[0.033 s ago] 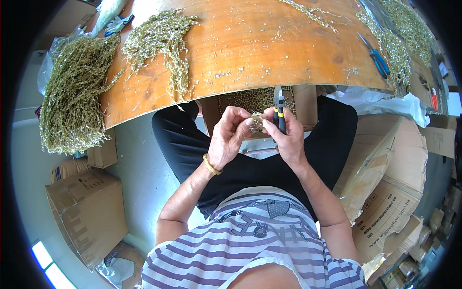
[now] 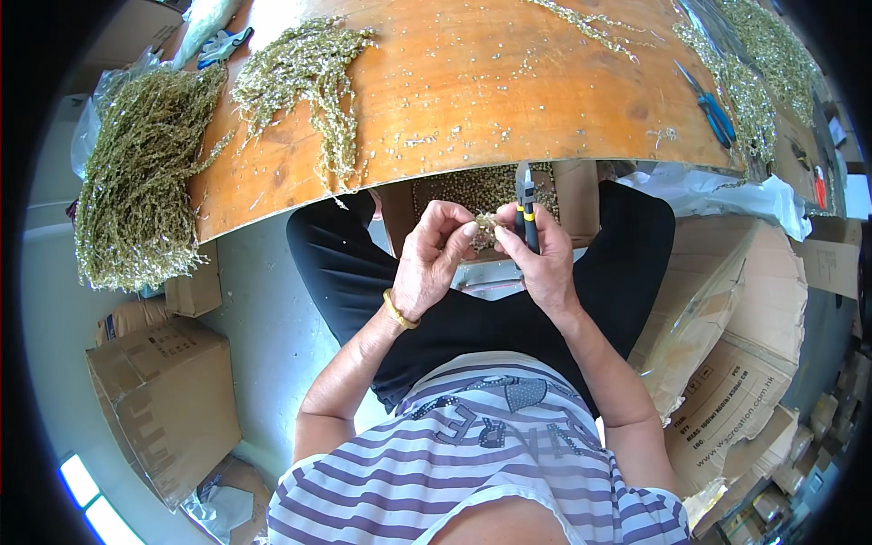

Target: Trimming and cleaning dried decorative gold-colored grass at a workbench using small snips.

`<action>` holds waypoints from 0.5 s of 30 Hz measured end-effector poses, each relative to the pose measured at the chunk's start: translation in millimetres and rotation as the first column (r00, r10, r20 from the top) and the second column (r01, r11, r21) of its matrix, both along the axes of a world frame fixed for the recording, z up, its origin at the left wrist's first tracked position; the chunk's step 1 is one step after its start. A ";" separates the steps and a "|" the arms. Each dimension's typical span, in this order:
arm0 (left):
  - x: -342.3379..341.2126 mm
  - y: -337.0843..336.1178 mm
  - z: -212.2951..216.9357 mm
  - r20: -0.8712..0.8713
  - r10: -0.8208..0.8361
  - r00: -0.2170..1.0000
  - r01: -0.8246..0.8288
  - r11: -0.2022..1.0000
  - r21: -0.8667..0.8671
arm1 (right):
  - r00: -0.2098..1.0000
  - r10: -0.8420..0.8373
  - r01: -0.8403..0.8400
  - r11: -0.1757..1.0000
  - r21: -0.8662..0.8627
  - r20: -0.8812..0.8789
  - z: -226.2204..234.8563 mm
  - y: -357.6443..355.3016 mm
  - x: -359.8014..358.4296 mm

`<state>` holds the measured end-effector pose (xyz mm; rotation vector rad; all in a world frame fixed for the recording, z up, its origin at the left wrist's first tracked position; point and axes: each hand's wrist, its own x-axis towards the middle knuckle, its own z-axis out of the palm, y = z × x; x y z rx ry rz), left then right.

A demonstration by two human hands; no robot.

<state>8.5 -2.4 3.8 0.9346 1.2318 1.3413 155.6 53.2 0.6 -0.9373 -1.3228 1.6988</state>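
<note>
Holding a small dried sprig [image 2: 486, 227] between both hands, the person sat just under the near edge of the table [image 2: 509, 100]. The left hand [image 2: 434, 259] was curled shut, pinching the sprig at its tips. The right hand [image 2: 543, 263] was closed round black-and-yellow snips [image 2: 526, 211] — and it touched the sprig too. A box of tiny buds [image 2: 472, 186] sat below. The snips were very close to the left fingers, so a careless snip could nick them — or buds could fall past the box.
</note>
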 end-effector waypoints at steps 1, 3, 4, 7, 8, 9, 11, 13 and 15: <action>0.2 0.7 0.3 0.001 -0.001 1.000 0.001 1.000 0.000 | 1.000 -0.009 0.009 0.999 0.031 -0.004 -2.7 -0.2 -0.4; 0.1 0.8 0.8 0.014 0.015 1.000 -0.015 1.000 -0.011 | 0.994 -0.008 -0.005 0.993 0.114 0.106 -1.2 -0.4 -0.1; -0.3 0.4 0.4 0.014 0.015 1.000 -0.015 1.000 -0.011 | 0.976 -0.017 -0.026 0.980 0.196 0.215 -0.7 -0.4 0.0; 0.1 0.5 0.4 0.008 -0.013 1.000 0.014 1.000 -0.023 | 0.980 -0.028 0.001 0.990 0.138 0.199 -1.2 -0.8 -1.6; 2.2 1.3 0.5 -0.025 0.004 1.000 -0.005 1.000 -0.006 | 0.980 -0.028 0.000 0.990 0.138 0.199 -0.9 -0.2 -1.6; 3.2 1.8 0.4 -0.058 0.023 0.998 -0.022 1.000 0.012 | 0.984 -0.033 0.010 0.991 0.131 0.174 -0.2 0.7 -1.1; 1.1 1.9 -4.3 -0.142 0.030 0.989 -0.030 1.000 0.000 | 0.988 -0.039 0.020 0.992 0.124 0.149 0.6 3.5 1.6; -0.5 2.4 -6.7 -0.226 0.035 0.973 -0.039 0.999 -0.012 | 0.988 0.072 -0.064 0.996 -0.068 0.134 1.3 7.0 5.8; -1.2 3.2 -7.3 -0.385 0.052 0.921 -0.042 0.998 0.036 | 0.995 0.079 -0.065 0.971 -0.230 0.054 8.1 8.8 4.7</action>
